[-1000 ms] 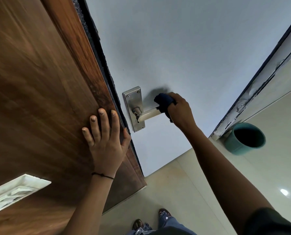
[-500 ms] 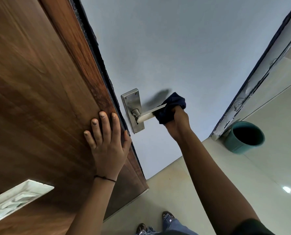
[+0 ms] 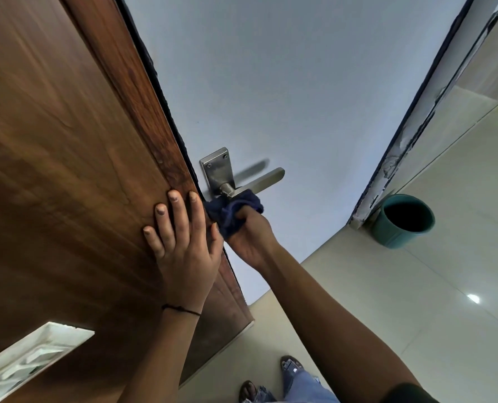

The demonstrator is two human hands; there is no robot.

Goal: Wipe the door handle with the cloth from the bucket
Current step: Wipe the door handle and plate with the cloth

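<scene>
Brown wood under the left hand [image 3: 183, 251], flat and spread near the door [image 3: 67, 170] edge, gripping nothing, bracing only. Just beyond, right hand [image 3: 249, 237] clenched on the dark blue cloth [image 3: 233, 210], pressed to the underside of the door handle [image 3: 259, 183] at its root, beside the backplate [image 3: 217, 173]. Wiping mid-stroke, judging by that contact; outer half of the lever bare. Next: slide outward along the lever, cloth wrapped tight. Long axis running from backplate up-right, free tip toward the far frame. Farther off, green bucket [image 3: 401, 221] on the floor.
</scene>
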